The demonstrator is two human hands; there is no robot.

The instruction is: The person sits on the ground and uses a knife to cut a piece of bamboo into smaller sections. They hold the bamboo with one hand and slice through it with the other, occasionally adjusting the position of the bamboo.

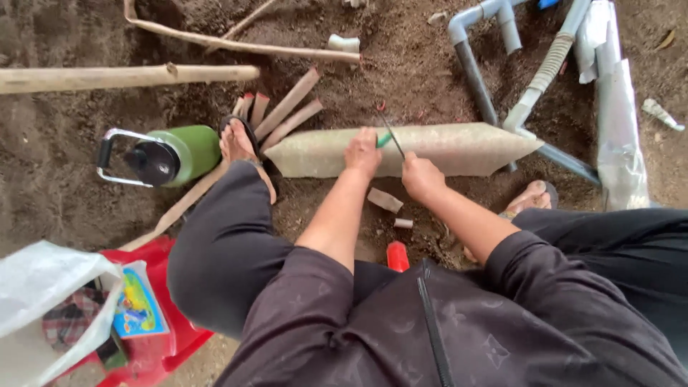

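Note:
A long pale, plastic-wrapped log-shaped bag [459,147] lies across the dirt ground in front of me. My left hand [362,152] rests on its top near the middle, fingers around a small green piece. My right hand [421,177] grips a thin dark blade-like tool [391,135] whose tip touches the bag's upper surface beside my left hand. Both feet in sandals flank the bag, one foot [240,143] at its left end, the other [532,197] near its right.
A green flask [172,154] lies at left. Several tan tubes [287,115], bamboo poles [129,75] and grey pipes [476,79] lie on the soil. A red stool [154,344] with a white bag [43,287] stands at lower left. Small cut pieces [385,199] and a red object [397,255] lie below the bag.

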